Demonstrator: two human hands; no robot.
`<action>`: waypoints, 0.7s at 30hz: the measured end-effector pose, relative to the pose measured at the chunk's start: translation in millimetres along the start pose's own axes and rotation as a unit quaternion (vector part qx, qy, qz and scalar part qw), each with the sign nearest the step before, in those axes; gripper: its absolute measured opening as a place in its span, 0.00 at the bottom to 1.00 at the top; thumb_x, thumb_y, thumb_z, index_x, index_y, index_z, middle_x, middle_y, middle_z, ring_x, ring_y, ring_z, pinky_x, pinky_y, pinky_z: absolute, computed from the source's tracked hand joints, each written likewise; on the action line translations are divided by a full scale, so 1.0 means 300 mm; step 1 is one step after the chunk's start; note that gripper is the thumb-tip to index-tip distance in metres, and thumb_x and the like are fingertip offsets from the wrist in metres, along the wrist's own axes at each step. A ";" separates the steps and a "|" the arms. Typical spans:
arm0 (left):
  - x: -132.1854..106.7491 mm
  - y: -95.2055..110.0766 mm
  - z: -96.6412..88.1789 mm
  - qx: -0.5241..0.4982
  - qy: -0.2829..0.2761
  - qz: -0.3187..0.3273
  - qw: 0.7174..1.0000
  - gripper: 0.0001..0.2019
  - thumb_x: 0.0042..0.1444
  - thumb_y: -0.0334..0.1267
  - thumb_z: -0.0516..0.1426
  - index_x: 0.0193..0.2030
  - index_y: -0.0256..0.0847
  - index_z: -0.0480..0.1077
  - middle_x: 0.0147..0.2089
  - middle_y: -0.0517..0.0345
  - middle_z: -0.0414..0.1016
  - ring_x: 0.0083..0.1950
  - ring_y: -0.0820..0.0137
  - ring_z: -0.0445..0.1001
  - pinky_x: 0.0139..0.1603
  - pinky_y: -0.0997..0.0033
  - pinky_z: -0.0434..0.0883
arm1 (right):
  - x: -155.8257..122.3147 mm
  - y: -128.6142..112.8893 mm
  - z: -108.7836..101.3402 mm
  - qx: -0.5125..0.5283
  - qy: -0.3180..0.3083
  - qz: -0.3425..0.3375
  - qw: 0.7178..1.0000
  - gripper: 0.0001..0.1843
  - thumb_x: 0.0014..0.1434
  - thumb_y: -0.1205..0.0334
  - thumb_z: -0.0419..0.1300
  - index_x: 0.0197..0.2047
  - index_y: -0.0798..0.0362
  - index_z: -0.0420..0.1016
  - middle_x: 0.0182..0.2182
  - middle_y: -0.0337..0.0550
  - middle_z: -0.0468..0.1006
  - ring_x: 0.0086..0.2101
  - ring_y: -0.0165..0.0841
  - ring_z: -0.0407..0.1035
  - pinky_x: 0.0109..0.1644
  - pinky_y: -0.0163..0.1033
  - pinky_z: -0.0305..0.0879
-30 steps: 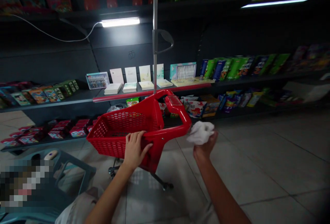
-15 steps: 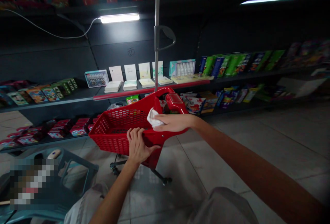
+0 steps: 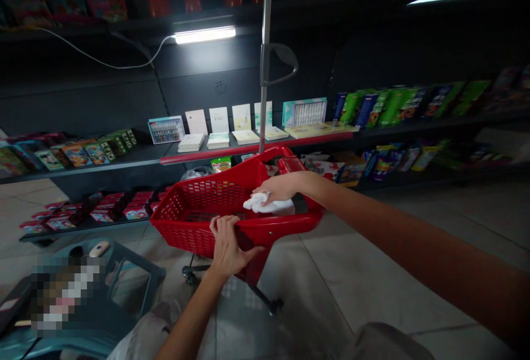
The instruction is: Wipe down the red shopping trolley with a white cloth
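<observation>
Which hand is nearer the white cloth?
Right. The right hand is on the crumpled white cloth inside the red plastic basket; the left hand grips the basket's near rim, apart from the cloth.

And there it is: a cloth is pressed inside the wheeled shopping basket, shelves are lined up behind, and a plastic stool is placed left, on the floor!

Dim, LED tube overhead, warped edges, right shelves prob. blurred
</observation>
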State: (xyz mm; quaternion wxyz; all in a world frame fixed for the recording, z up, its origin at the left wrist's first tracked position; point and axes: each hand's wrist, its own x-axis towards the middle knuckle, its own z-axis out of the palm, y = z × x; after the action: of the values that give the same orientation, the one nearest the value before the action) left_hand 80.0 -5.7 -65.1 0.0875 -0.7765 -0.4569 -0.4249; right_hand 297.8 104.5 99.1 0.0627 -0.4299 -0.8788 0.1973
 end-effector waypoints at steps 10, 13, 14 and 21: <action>-0.009 -0.002 -0.016 -0.007 0.005 -0.008 1.000 0.38 0.45 0.54 0.70 0.57 0.43 0.59 0.52 0.45 0.71 0.55 0.52 0.70 0.64 0.38 0.58 | 0.182 0.109 -0.041 -0.295 0.085 0.028 0.951 0.07 0.60 0.66 0.65 0.41 0.57 0.83 0.46 0.61 0.81 0.51 0.49 0.73 0.53 0.46 0.69; -0.009 -0.005 -0.021 -0.001 0.007 -0.007 1.000 0.37 0.46 0.52 0.69 0.57 0.43 0.59 0.51 0.46 0.72 0.55 0.52 0.70 0.63 0.38 0.59 | 0.228 0.156 -0.088 -0.277 0.095 0.066 0.954 0.10 0.57 0.69 0.67 0.43 0.58 0.82 0.46 0.61 0.81 0.49 0.48 0.74 0.51 0.45 0.70; -0.009 -0.006 -0.023 0.000 0.009 -0.006 1.000 0.37 0.46 0.52 0.70 0.57 0.43 0.59 0.51 0.47 0.72 0.54 0.52 0.71 0.63 0.39 0.59 | 0.236 0.176 -0.112 -0.266 0.100 0.078 0.956 0.11 0.57 0.70 0.67 0.44 0.58 0.82 0.45 0.60 0.81 0.47 0.47 0.75 0.51 0.45 0.70; -0.021 -0.021 -0.021 0.006 0.006 -0.012 1.000 0.40 0.43 0.58 0.71 0.58 0.45 0.60 0.52 0.46 0.72 0.54 0.51 0.71 0.63 0.38 0.59 | 0.168 0.378 -0.237 -0.203 0.286 0.111 0.930 0.15 0.64 0.71 0.57 0.53 0.66 0.75 0.52 0.61 0.77 0.51 0.40 0.70 0.52 0.38 0.63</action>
State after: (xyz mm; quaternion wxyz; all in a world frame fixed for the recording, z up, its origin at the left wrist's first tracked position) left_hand 70.0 -9.5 -67.3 0.0894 -0.7681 -0.4680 -0.4279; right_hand 369.1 227.4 115.5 0.2003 -0.5668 -0.7915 -0.1103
